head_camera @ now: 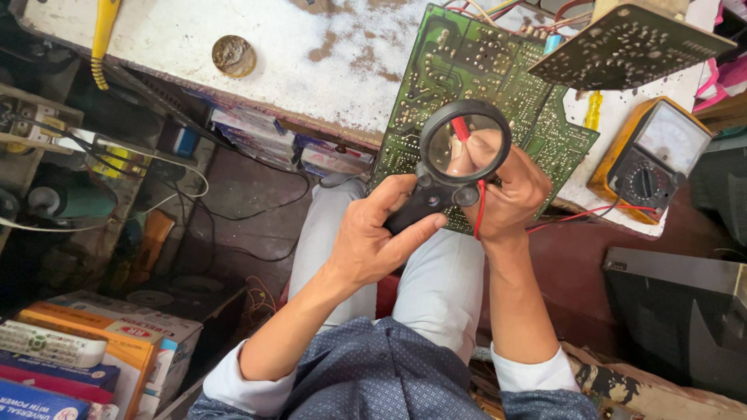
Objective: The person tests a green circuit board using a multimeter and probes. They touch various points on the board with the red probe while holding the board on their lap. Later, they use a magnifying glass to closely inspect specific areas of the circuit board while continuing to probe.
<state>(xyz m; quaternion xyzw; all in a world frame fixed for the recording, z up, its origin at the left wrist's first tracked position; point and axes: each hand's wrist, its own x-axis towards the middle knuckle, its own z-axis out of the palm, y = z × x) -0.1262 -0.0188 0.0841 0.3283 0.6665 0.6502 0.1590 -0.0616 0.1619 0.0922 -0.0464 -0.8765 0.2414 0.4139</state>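
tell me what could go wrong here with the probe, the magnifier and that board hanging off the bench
1. The circuit board overhangs the table edge, so pressing on it may tip it toward the lap.
2. The right hand holds the red probe near dense solder points; a slip might bridge two.
3. The left hand holds the magnifier close over the probe and could bump it.

Your left hand (381, 233) covers most of the black magnifier's handle (412, 208), and its lens (465, 144) blurs and enlarges your right hand's (510, 190) fingers and the red probe (461, 128) behind it. The green circuit board (467, 70) runs off the top edge; its lower part is hidden behind both hands. The yellow multimeter's (650, 159) dial markings are too small to read. The boxes (85, 362) at lower left are cut by the frame.
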